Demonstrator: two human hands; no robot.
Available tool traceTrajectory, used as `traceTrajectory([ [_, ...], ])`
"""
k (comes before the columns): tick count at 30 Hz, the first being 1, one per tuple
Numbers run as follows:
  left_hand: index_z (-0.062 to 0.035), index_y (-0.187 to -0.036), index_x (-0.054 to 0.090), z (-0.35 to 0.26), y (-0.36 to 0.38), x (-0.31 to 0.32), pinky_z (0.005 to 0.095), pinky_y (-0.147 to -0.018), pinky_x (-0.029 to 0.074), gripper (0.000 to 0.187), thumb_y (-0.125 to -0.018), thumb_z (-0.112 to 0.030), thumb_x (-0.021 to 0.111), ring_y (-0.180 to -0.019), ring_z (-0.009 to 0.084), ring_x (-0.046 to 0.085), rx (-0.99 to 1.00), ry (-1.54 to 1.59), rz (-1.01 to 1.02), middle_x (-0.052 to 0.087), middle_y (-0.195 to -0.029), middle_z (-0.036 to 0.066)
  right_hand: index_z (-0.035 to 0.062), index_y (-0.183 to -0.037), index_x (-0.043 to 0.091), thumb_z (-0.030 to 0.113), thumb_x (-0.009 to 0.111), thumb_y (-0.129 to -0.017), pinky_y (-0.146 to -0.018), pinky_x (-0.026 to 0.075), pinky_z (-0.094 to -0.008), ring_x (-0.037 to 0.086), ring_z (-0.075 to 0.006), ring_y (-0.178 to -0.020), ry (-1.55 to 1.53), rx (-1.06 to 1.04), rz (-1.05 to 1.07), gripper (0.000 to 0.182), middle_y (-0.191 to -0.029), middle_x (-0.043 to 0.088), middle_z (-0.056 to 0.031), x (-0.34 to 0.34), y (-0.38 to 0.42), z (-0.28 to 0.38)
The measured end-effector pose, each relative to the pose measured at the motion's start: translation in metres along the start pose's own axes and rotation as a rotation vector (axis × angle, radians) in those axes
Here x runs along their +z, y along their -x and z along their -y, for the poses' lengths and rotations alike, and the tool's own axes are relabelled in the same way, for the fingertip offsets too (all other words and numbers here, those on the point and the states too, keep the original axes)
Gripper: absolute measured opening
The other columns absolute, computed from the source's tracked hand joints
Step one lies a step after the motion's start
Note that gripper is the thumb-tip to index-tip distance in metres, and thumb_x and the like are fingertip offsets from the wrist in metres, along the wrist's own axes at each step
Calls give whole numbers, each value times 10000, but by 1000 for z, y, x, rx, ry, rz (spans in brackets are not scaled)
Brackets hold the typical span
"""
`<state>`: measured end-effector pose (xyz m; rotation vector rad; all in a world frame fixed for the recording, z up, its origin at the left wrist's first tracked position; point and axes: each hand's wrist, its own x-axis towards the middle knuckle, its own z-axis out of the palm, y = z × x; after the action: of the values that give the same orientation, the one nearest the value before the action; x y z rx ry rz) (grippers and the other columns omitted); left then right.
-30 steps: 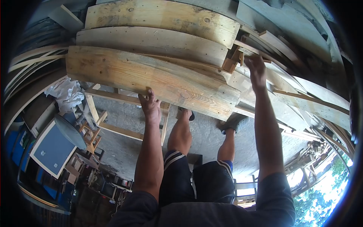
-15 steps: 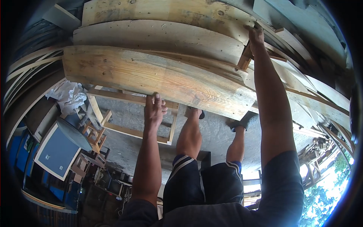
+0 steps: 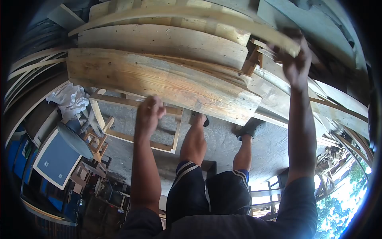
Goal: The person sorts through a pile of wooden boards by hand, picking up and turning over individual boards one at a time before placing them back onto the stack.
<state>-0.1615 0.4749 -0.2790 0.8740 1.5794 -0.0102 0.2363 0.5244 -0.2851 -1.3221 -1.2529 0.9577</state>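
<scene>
My right hand (image 3: pixel 297 65) grips the right end of a long wooden plank (image 3: pixel 191 12), which is raised and seen nearly edge-on. Its far end reaches toward the upper left, over other boards. A wide knotty pine board (image 3: pixel 159 79) lies across the middle, with brown grain and a pale right end. Just off that board's near edge is my left hand (image 3: pixel 149 117), fingers loosely bent and partly apart, with nothing in them. Behind the pine board lies a greyish board (image 3: pixel 163 42), and the raised plank partly covers another board (image 3: pixel 223 30) at the back.
A light wooden frame (image 3: pixel 135 139) lies on the concrete floor (image 3: pixel 262 147) by my feet. To the left are crumpled white plastic (image 3: pixel 71 99) and a blue panel with a pale border (image 3: pixel 59 159). More timber (image 3: pixel 338 109) leans along the right side.
My right hand has lifted the plank's end and moved right, turning the plank up on edge. My left hand has come off the pine board's edge and shifted left.
</scene>
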Motion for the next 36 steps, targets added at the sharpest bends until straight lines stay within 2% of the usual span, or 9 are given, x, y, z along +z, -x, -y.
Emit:
traceTrajectory([
  [6,-63,-1257,485,-101,-10,-8,435,-899,494,450,-965,-403,439,-1060,254,588,291,1183,44,580,-1175,156,104,-851,648,246,743,-605,-765,398,-416,531,-249,-897,292,-315,351,300,-962,577,-70,31,92,99],
  [10,-61,-1335,411,-78,-39,10,443,-1007,418,469,-895,-106,565,-1203,255,490,123,1046,-252,522,-1265,132,164,-906,618,195,736,-562,-768,369,-404,503,-250,-961,402,-80,299,364,-1040,547,-49,40,143,83],
  [19,-52,-1370,372,-7,17,48,448,-1047,365,509,-912,-173,559,-1257,259,437,323,1252,-140,478,-1338,110,252,-1014,597,106,743,-611,-785,386,-402,423,-277,-1150,634,-130,648,453,-1246,487,-62,-2,150,69],
  [21,-71,-1371,388,20,12,49,442,-1062,345,512,-908,-188,571,-1268,249,429,316,1326,-56,466,-1364,97,207,-1054,596,34,735,-660,-822,421,-399,460,-305,-1128,433,53,728,452,-1256,480,-74,-6,133,61],
  [25,-148,-1372,387,53,-9,50,444,-1072,338,552,-874,-160,625,-1252,221,441,349,1309,-74,454,-1365,39,16,-1079,563,17,744,-715,-906,435,-346,552,-231,-1042,213,144,289,406,-1110,578,-119,-27,82,-20],
  [27,-93,-1333,415,67,-18,45,400,-999,430,531,-882,-265,635,-1191,191,497,331,1201,-177,477,-1331,61,-11,-1110,557,58,669,-809,-897,450,-296,609,-191,-976,316,464,207,329,-1012,634,-110,-27,46,-58],
  [30,-49,-1007,571,50,-9,7,311,-629,514,460,-880,-491,588,-708,150,632,-208,374,7,649,-783,61,9,-1211,540,235,640,-837,-906,461,-349,629,-258,-1017,560,543,97,449,-1087,650,-149,-24,19,-153],
  [33,-39,-960,554,25,7,-16,290,-517,470,449,-908,-485,548,-522,137,569,-68,-217,-155,596,-600,39,23,-1222,548,355,652,-789,-957,423,-366,583,-293,-1106,693,719,-18,556,-1146,630,-166,-18,2,-214],
  [36,-61,-1159,533,13,-7,-32,427,-912,431,449,-910,-434,554,-1091,291,530,586,-507,-556,564,-1180,162,44,-1211,566,359,662,-769,-939,421,-377,583,-307,-1087,629,785,-4,552,-1163,619,-166,-15,-6,-263],
])
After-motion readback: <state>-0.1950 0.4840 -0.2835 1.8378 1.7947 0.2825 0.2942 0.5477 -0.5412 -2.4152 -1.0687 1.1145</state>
